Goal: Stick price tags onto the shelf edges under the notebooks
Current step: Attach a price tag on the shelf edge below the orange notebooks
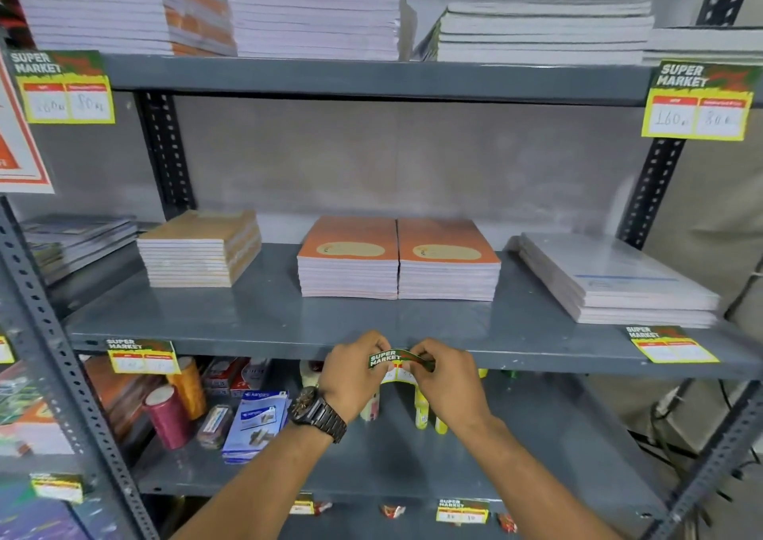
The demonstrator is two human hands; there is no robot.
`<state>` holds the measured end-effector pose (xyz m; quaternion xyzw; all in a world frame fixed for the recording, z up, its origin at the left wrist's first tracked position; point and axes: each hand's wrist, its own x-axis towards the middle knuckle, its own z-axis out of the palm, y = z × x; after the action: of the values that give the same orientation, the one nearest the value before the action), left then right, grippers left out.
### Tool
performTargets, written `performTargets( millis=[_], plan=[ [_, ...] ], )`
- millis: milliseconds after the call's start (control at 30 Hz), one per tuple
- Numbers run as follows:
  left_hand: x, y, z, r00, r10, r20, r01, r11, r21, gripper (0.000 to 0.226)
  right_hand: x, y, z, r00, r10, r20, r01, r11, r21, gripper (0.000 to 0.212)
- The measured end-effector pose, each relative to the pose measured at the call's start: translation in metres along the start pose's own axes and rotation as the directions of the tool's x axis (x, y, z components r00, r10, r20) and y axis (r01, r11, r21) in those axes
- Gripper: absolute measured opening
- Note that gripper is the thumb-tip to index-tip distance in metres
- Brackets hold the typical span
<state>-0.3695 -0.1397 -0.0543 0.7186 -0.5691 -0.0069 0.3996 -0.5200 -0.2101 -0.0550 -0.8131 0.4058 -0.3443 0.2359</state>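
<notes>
A green and yellow "Super Market" price tag (392, 361) is pinched between my left hand (355, 374) and my right hand (448, 378). It bends at the front edge of the middle shelf (536, 360), below two stacks of orange notebooks (398, 258). My left wrist carries a dark watch. Other price tags hang on this same edge at the left (142, 356) and at the right (671, 343). Two more tags hang on the upper shelf edge, one at the left (66, 87) and one at the right (700, 102).
Brown-covered notebooks (200, 248) and plastic-wrapped pads (615, 277) share the middle shelf. Tall white stacks (313, 9) fill the top shelf. The lower shelf holds thread spools (169, 415), a blue stapler box (258, 420) and small bottles. Perforated steel uprights (49, 329) frame the rack.
</notes>
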Motion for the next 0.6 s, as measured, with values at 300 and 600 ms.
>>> performTargets(
  millis=[300, 600],
  plan=[
    [0.0031, -0.0012, 0.0059, 0.998, 0.052, -0.020, -0.050, 0.996, 0.078, 0.013, 0.0002, 0.0002, 0.0040, 1.000, 0.003, -0.018, -0.004, 1.000, -0.031, 0.007],
    [0.0084, -0.0039, 0.0029, 0.998, 0.058, -0.020, -0.054, 0.983, 0.174, 0.025, 0.0006, -0.0010, 0.0057, 0.998, -0.015, -0.062, 0.003, 0.979, -0.203, 0.014]
  ],
)
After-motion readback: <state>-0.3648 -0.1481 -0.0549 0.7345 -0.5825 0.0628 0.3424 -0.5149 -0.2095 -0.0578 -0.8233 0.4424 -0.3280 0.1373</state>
